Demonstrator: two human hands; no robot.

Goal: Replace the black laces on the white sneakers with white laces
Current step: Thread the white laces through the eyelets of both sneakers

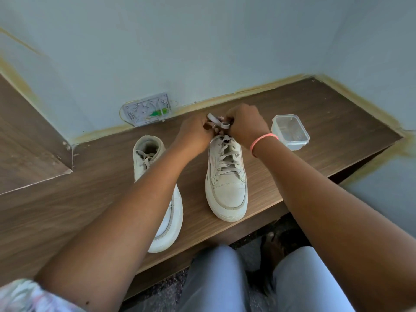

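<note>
Head view, the only one: person sat at a wood-grain desk point(315, 113) w/ both sneakers on it, toes pointing back toward them. Right sneaker point(226, 183) stood between the forearms, white lace point(225, 158) already criss-crossed thru its eyelets up to the collar. Left sneaker point(157, 194) was just beside it, partly under the left forearm, also w/ pale lacing as far as I could see.

Left hand point(194, 134) and right hand point(245, 126) met above the right sneaker's collar, fingers of both curled round the loose ends of the white lace; a small loop and a flat end poked up between the knuckles. Prob. tying the bow, tho the knot itself was hidden by the fingers. No black laces in sight.

Clear plastic container point(290, 131) sat near the right wrist; a wall socket plate point(147, 109) at the back.

To do this step well, I'd say: keep both ends even, hold the first loop pinched at its base, wrap the other end round w/o letting tension slip, then pull both loops out sideways together so the bow seats flat on the tongue.
</note>
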